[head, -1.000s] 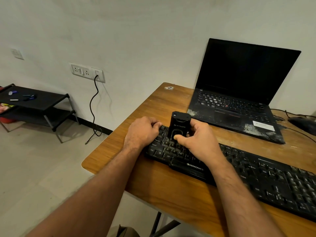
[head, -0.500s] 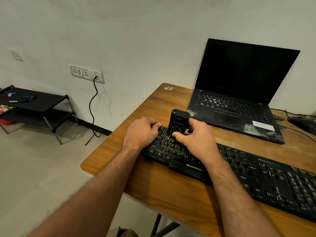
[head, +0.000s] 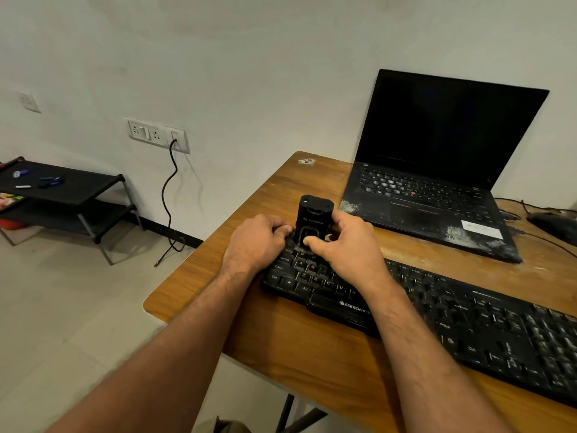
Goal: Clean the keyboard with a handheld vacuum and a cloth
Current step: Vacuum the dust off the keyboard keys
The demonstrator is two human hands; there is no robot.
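A black keyboard [head: 468,320] lies along the front of the wooden desk [head: 312,348]. A small black handheld vacuum [head: 313,215] stands upright on the keyboard's far left keys. My right hand [head: 346,245] grips the vacuum from the right, thumb on its front. My left hand [head: 256,242] rests with curled fingers over the keyboard's top left corner, beside the vacuum. No cloth is in view.
An open black laptop [head: 437,182], dusty on its palm rest, sits behind the keyboard. A black mouse [head: 552,223] and cables lie at the far right. A low black shelf [head: 62,195] stands at left; a cable [head: 168,195] hangs from the wall socket.
My right hand and the vacuum have shifted slightly away from me, toward the keyboard's top row. My left hand stays at the keyboard's left corner.
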